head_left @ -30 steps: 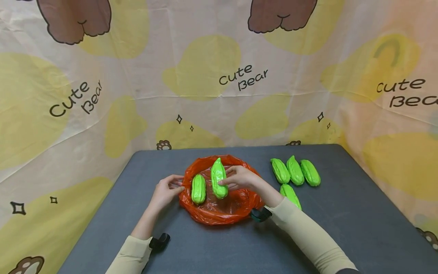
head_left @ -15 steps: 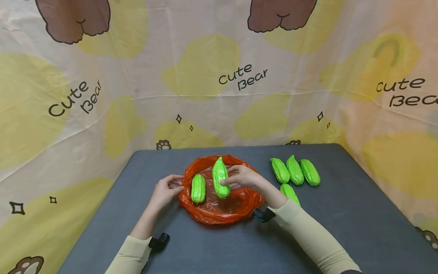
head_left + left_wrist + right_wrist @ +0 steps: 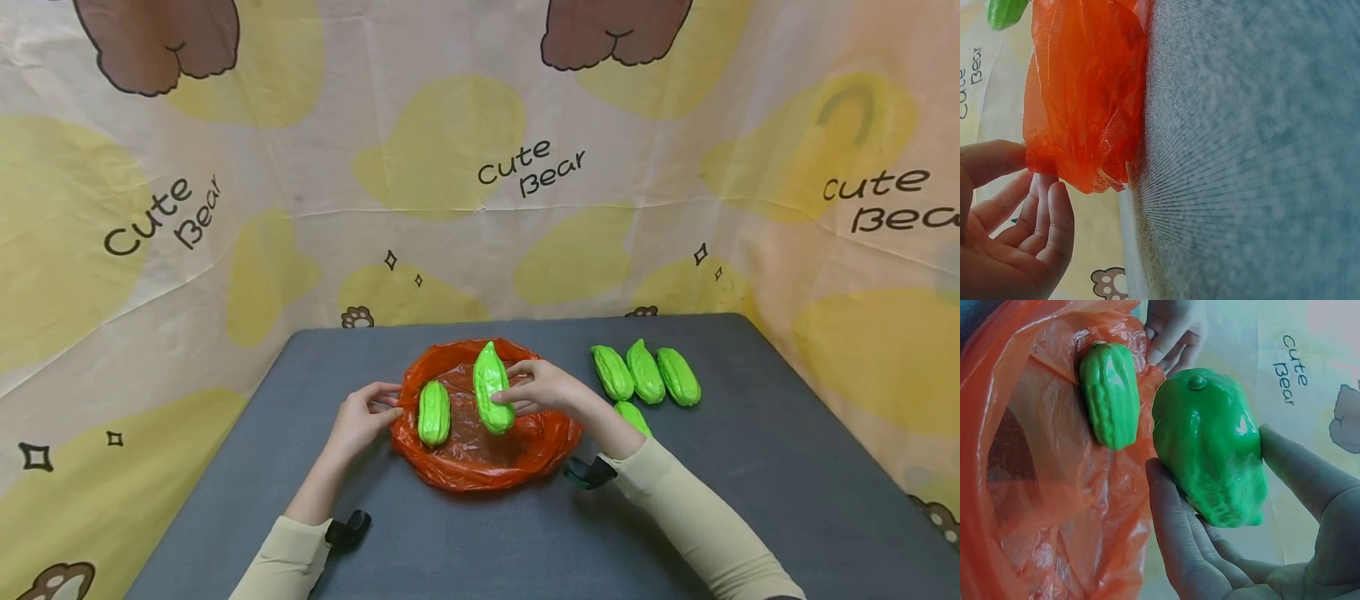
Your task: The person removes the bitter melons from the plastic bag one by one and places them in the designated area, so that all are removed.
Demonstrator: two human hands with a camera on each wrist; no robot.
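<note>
A red plastic bag [image 3: 487,478] stands on the table with its mouth spread wide. My left hand [image 3: 362,422] pinches its left rim between thumb and fingers; the left wrist view shows the thin film [image 3: 1088,94] at the fingertips. Over the bag's mouth, my right hand [image 3: 553,390] grips a bright green model bitter melon [image 3: 492,390] by its sides. The right wrist view shows its blunt end with a small nub, thumb on one side and fingers on the other. Another bitter melon [image 3: 434,413] lies inside the bag at the left.
Right of the bag, three more bitter melons [image 3: 646,372] lie in a row on the dark grey table [image 3: 450,550]. One bitter melon [image 3: 632,415] sits in front of them, partly hidden by the right forearm. A printed cloth [image 3: 435,150] hangs behind the table.
My right hand has shifted slightly right with the bitter melon, its forearm covering more of the front loose one. My left hand stays at the bag's rim.
</note>
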